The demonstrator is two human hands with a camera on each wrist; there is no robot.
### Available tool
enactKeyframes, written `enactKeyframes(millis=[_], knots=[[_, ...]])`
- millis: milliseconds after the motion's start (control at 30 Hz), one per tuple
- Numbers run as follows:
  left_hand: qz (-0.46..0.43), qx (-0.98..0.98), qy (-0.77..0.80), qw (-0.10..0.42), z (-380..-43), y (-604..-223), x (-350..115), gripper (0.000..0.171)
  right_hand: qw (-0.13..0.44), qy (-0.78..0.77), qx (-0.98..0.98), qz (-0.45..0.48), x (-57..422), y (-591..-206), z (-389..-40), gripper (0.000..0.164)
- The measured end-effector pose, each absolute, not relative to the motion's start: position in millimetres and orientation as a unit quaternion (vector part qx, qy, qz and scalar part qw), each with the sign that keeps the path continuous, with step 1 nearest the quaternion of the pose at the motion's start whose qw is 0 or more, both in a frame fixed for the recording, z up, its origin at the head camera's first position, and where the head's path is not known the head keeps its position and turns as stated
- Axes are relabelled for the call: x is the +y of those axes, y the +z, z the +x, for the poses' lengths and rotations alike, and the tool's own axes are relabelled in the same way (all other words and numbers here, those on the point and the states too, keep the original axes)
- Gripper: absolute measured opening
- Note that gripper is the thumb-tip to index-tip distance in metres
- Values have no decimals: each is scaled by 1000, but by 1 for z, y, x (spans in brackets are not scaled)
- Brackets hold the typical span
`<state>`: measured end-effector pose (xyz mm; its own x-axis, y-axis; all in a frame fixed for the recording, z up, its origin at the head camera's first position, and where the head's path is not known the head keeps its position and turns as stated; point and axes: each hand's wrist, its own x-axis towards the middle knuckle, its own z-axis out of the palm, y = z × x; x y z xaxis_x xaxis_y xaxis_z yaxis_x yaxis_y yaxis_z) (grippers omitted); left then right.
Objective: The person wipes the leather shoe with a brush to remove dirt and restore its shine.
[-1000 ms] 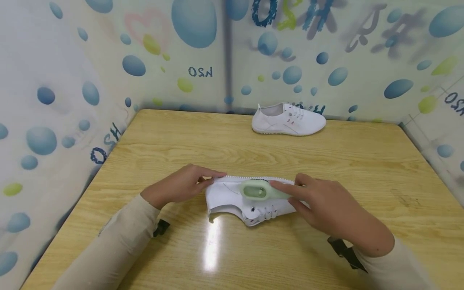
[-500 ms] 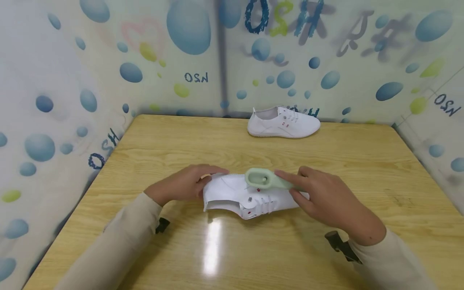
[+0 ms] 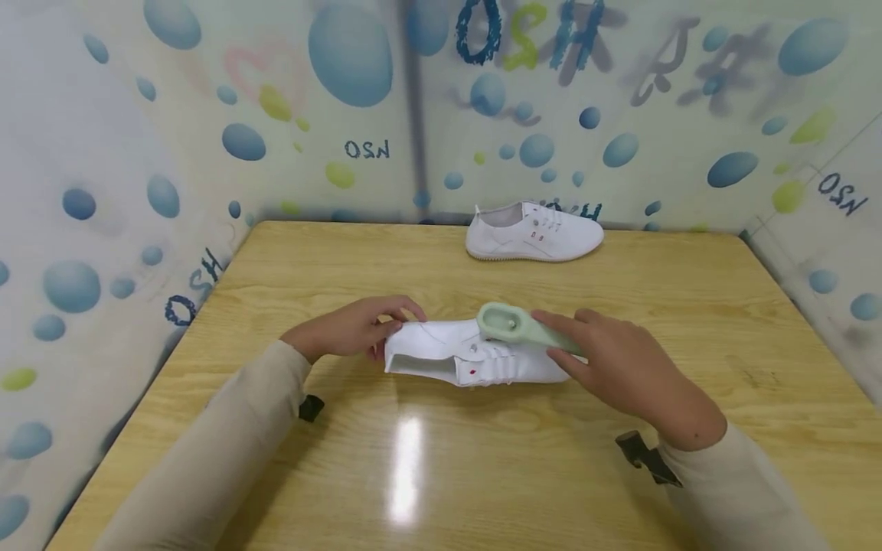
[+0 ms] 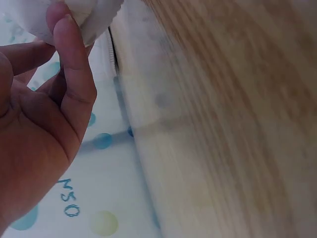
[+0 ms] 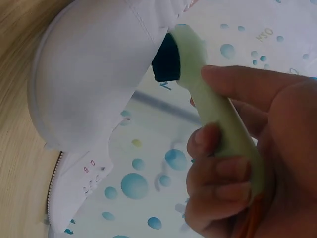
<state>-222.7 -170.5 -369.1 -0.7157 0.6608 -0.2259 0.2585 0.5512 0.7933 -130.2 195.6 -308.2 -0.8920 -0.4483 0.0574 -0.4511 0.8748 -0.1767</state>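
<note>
A white lace-up shoe [image 3: 430, 340] is near the table's middle, its opening facing my body and its toe to the right. My left hand [image 3: 351, 329] pinches it at the heel; in the left wrist view the thumb presses on the white heel [image 4: 96, 20]. My right hand [image 3: 623, 367] grips a light green brush [image 3: 506, 321] by the handle, index finger stretched along it. The brush head is over the shoe's far side by the laces. Dark bristles [image 5: 167, 59] face the shoe in the right wrist view; their tips are partly hidden behind it.
A second white shoe [image 3: 537, 233] stands upright at the back edge of the wooden table [image 3: 331, 260], toe to the right. Behind it rises a patterned wall [image 3: 289, 184] with blue and green spots. Side walls close in left and right.
The shoe has rolled so its sole edge no longer shows, and has shifted a little away from me. The brush has moved right and farther away. The left hand still holds the heel.
</note>
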Motion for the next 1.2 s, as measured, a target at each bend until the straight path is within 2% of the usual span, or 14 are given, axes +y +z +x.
enactKeyframes(millis=[167, 300, 400, 533, 667, 767, 867, 1000, 1100, 1200], knots=[[257, 831, 395, 297, -238, -373, -169, 29, -22, 142, -969, 202, 205, -315, -141, 51], [243, 827, 387, 329, -249, -378, -168, 39, -78, 229, -957, 157, 221, -329, -152, 49], [225, 828, 384, 340, -255, -381, -167, 46, -107, 269, -949, 124, 237, -341, -159, 50], [213, 830, 391, 337, -256, -384, -170, 40, -122, 281, -946, 105, 261, -355, -164, 55], [235, 854, 375, 273, -251, -386, -173, 37, -136, 294, -942, 87, 279, -364, -167, 53], [252, 873, 363, 207, -241, -381, -172, 44, -152, 313, -935, 73, 288, -368, -169, 49], [274, 878, 354, 170, -223, -372, -169, 49, -170, 338, -923, 68, 296, -371, -170, 47], [315, 902, 274, 109, -197, -361, -164, 36, -191, 379, -904, 52, 303, -374, -173, 47], [361, 916, 172, 27, -184, -361, -160, 25, -205, 395, -895, 35, 305, -376, -174, 48], [393, 912, 100, -56, -176, -366, -158, 24, -216, 379, -899, 33, 302, -379, -174, 53]])
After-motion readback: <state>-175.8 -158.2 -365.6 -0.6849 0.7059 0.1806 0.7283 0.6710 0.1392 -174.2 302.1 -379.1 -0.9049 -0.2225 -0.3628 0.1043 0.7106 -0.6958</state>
